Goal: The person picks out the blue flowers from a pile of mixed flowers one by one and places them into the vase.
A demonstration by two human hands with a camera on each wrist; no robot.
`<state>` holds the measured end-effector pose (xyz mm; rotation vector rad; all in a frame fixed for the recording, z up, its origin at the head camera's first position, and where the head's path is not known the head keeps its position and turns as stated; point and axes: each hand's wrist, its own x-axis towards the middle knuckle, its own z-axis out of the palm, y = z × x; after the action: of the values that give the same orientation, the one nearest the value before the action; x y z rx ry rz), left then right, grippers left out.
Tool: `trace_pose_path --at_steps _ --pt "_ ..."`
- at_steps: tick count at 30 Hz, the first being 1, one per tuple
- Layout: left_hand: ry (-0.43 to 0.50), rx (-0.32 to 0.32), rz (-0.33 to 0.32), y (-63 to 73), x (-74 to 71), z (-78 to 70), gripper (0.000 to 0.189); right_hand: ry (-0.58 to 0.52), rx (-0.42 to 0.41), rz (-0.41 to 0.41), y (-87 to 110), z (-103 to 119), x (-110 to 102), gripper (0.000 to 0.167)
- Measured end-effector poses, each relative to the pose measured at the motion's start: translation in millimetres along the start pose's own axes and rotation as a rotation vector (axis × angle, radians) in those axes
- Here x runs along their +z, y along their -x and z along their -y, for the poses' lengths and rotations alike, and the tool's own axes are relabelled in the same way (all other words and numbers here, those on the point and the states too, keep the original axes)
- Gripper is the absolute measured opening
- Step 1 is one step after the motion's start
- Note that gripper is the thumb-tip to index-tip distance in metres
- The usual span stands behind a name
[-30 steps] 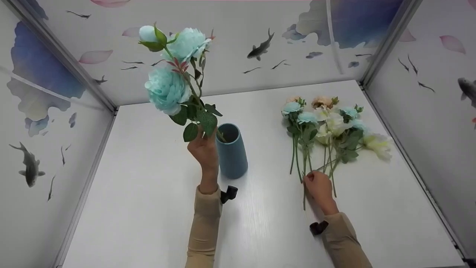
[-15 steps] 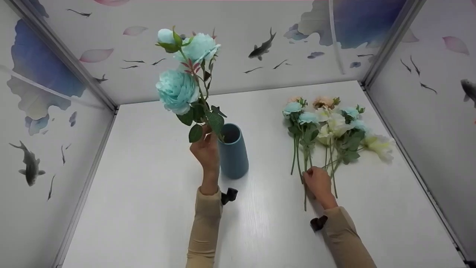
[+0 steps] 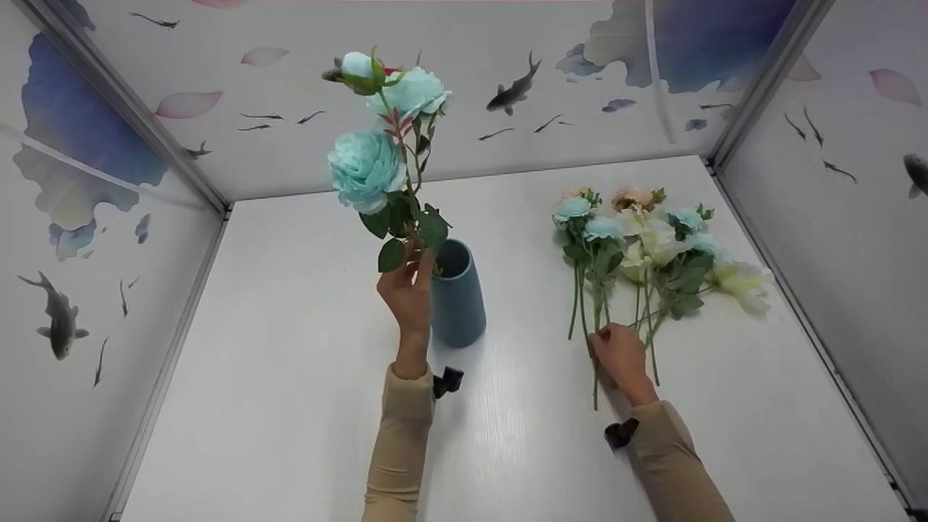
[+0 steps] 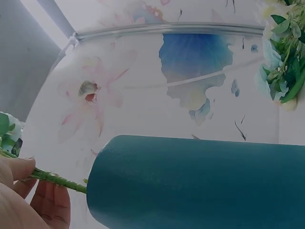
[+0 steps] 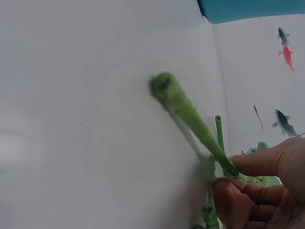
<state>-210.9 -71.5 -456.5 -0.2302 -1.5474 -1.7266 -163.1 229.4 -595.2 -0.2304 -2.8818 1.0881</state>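
Note:
My left hand (image 3: 407, 297) pinches the stem of a pale-blue artificial peony (image 3: 367, 170) just below its leaves. Two full blooms and a bud stand upright on it. In the left wrist view the green stem (image 4: 59, 180) runs from the fingers to the mouth of the teal vase (image 4: 200, 183), where its lower end is hidden. Upright on the table, the vase (image 3: 460, 304) is just right of that hand. Low over the table, my right hand (image 3: 622, 359) pinches a green stem (image 5: 200, 126) between thumb and fingers; its cut end points away from the hand.
Several artificial flowers lie at the right of the white table (image 3: 290, 406): pale-blue blooms (image 3: 573, 209), a peach one (image 3: 632, 198) and white lilies (image 3: 656, 243), stems toward the person. Printed walls (image 3: 449, 94) enclose the table at the back and both sides.
My left hand has shifted slightly right, bringing the peony's blooms to the right, over toward the vase. My right hand stays nearly still on its stem.

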Motion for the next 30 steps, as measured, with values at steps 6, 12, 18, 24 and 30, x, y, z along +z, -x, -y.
trace_pose_path --at_steps 6,12,18,24,30 --pt "-0.084 0.039 0.027 2.1 0.1 5.7 0.022 -0.005 -0.019 -0.015 -0.4 -0.7 0.2 0.017" --pt "-0.105 0.069 0.033 3.3 -0.9 13.4 0.020 -0.015 -0.008 -0.004 -0.9 -1.7 -0.1 0.016" --pt "-0.138 0.043 0.035 3.4 0.9 -5.2 0.024 -0.018 0.015 0.016 -1.2 -0.5 -0.4 0.017" --pt "-0.180 0.055 0.054 2.5 3.1 -19.5 0.023 -0.021 0.024 0.022 -0.8 -0.1 -1.1 0.017" --pt "-0.196 0.025 0.067 2.9 2.6 -20.9 0.027 -0.026 0.015 0.012 1.3 1.0 -0.8 0.017"
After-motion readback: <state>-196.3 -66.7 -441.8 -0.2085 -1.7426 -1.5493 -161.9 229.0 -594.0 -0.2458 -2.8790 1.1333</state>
